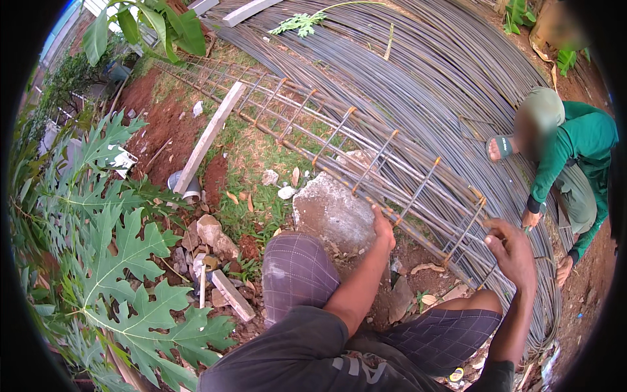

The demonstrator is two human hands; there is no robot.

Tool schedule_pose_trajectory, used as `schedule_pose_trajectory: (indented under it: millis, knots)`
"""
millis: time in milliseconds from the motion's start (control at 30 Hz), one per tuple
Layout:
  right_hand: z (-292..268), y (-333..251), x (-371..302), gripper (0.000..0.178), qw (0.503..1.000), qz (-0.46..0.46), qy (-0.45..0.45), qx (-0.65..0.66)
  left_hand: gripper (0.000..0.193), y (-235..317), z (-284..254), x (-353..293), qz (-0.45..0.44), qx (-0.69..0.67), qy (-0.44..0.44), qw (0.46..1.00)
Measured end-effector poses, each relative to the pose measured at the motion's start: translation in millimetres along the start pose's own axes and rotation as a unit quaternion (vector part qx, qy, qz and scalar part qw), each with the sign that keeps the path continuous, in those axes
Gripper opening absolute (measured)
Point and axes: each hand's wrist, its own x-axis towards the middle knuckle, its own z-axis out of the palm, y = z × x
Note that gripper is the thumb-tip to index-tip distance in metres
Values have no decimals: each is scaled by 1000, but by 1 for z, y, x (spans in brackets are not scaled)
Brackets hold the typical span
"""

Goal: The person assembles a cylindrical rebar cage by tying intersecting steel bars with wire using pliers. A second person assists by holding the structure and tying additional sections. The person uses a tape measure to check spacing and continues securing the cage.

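Observation:
A long rebar cage (372,171) runs slantwise from the far left to the near right, its square stirrups tied with rusty wire at the corners. At its near-side bar is my left hand (383,230), thumb up against the steel and the other fingers mostly hidden, closed around the bar. My right hand (514,253) is beside the cage's near right end, close to the last stirrups (465,228). Its fingers are curled in toward the thumb; whatever lies between them is too small to make out.
A large bundle of loose rebar (418,59) spreads behind the cage. At right a co-worker in a green top (575,147) crouches with both hands low. A concrete block (336,212) lies under the cage, a wooden beam (212,134) leans across it, and papaya leaves (124,261) fill the left.

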Motion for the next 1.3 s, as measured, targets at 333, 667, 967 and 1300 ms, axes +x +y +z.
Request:
schedule_pose_trajectory:
  millis: [333,667,967,1300]
  knots:
    - [148,-16,70,31,938,-31,-255,-232,59,0,15,-9,-5,-16,36,999]
    - [222,59,79,31,962,-29,-214,-167,39,131,82,-117,136,206,140,959]
    - [236,89,88,26,951,-77,-254,-157,35,376,101,-280,464,335,-60,818]
    - [220,65,95,26,930,-45,-302,-204,31,464,-13,-108,344,401,100,843]
